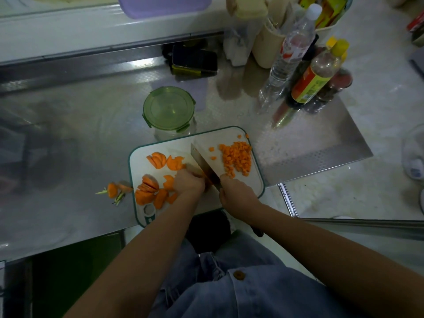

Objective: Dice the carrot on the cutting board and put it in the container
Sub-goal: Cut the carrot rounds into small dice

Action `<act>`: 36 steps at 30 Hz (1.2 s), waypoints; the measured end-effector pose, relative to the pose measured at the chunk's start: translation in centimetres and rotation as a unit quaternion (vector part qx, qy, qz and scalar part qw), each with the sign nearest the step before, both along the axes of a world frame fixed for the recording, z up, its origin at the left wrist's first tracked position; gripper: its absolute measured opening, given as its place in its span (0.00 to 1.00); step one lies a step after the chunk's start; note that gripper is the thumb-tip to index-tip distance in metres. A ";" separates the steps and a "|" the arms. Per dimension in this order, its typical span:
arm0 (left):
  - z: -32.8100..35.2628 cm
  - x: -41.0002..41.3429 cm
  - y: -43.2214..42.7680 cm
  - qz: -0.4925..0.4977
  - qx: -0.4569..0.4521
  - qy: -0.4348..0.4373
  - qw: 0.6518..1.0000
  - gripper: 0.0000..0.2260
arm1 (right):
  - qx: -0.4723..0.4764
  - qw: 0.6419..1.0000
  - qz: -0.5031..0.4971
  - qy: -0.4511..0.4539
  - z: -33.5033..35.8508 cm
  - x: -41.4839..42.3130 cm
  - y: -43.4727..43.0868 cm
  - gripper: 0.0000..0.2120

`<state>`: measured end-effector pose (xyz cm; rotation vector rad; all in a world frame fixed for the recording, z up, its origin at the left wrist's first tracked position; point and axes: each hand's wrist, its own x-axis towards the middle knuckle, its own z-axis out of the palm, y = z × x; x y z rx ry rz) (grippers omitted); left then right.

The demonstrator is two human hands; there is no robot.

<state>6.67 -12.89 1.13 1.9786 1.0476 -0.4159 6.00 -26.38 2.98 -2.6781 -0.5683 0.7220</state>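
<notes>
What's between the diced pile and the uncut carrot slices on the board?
Head view: the knife, held by the right hand, blade down on the cutting board, and the left hand holding a carrot piece beside it.

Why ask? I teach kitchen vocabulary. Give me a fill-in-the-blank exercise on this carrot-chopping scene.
The diced orange carrot cubes lie on the white green-rimmed cutting board, to the ____ of the steel cleaver.
The clear round container has a ____ plastic lid.
The left hand holds a carrot piece; the right hand grips the ____.
Missing words: right; green; cleaver.
</notes>
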 end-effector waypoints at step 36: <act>-0.6 -1.0 1.5 -0.425 0.207 -0.156 0.867 0.19 | 0.172 0.965 -0.169 0.101 0.5 2.6 -3.3 0.28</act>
